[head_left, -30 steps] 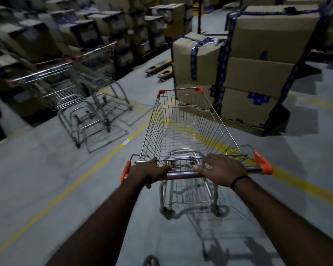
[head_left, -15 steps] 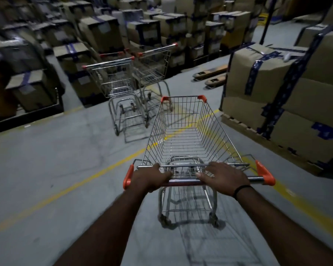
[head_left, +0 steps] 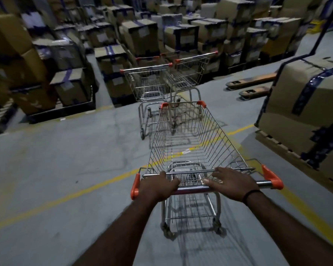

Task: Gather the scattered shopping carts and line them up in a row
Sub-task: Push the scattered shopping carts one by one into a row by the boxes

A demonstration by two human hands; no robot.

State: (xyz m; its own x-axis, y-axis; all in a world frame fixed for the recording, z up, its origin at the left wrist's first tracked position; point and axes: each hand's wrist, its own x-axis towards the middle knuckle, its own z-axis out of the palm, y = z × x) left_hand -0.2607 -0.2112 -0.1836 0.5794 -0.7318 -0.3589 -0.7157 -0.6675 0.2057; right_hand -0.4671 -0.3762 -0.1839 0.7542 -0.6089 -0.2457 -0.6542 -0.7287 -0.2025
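Your left hand (head_left: 158, 186) grips the handle (head_left: 191, 189), right hand (head_left: 233, 182) flat on it; the cart (head_left: 190, 143) points lengthwise to 12 o'clock, at the parked carts (head_left: 148, 83).

1. Near cart (head_left: 190, 150), at 6 o'clock: silver wire in a square grid pattern, with orange caps on the two front corners.
2. Its handle (head_left: 192, 189): a dull red bar with bright orange end pieces.
3. Left far cart (head_left: 148, 83) and right far cart (head_left: 190, 73), at 12 o'clock: silver wire grid and orange-red handle ends.
4. Floor (head_left: 56, 160): plain grey, faintly cracked, crossed by a yellow line (head_left: 81, 191) from 8 o'clock towards 3 o'clock.
5. Large box (head_left: 306, 96), at 3 o'clock: tan cardboard banded with dark blue tape.
6. Stacked boxes (head_left: 138, 33), from 9 to 1 o'clock: brown cardboard, blue tape strips and pale labels.
7. Pallet forks (head_left: 252, 83), at 2 o'clock: orange-brown.
8. Wristband (head_left: 251, 193), at 5 o'clock: black.
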